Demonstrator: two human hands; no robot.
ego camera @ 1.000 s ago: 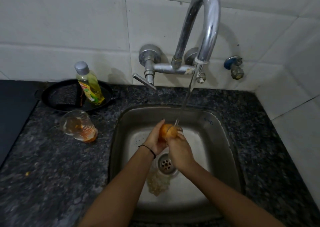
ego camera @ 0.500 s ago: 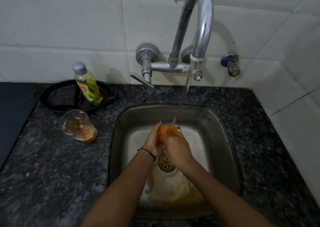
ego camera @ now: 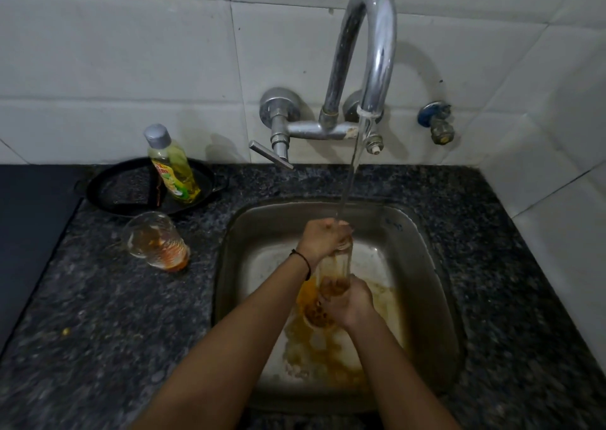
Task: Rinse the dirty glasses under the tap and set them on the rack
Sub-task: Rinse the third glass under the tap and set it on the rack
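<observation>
A clear glass (ego camera: 341, 265) with orange residue is held lengthwise over the steel sink (ego camera: 426, 265). My left hand (ego camera: 323, 237) grips its far end, right under the water stream (ego camera: 349, 183) from the chrome tap (ego camera: 372, 52). My right hand (ego camera: 349, 303) grips the near end, where orange liquid runs over the fingers. A second dirty glass (ego camera: 155, 242) lies on its side on the dark granite counter (ego camera: 98, 314), left of the sink. No rack is in view.
A yellow dish-soap bottle (ego camera: 172, 167) stands in a black pan (ego camera: 131, 188) at the back left. The tap lever (ego camera: 270, 154) points left. A small valve (ego camera: 437, 124) sits on the tiled wall. Orange water pools on the sink floor (ego camera: 314, 347).
The hands have drawn apart: the left rose under the stream and the right dropped toward me, and the glass now lies stretched between them. More orange water covers the sink floor.
</observation>
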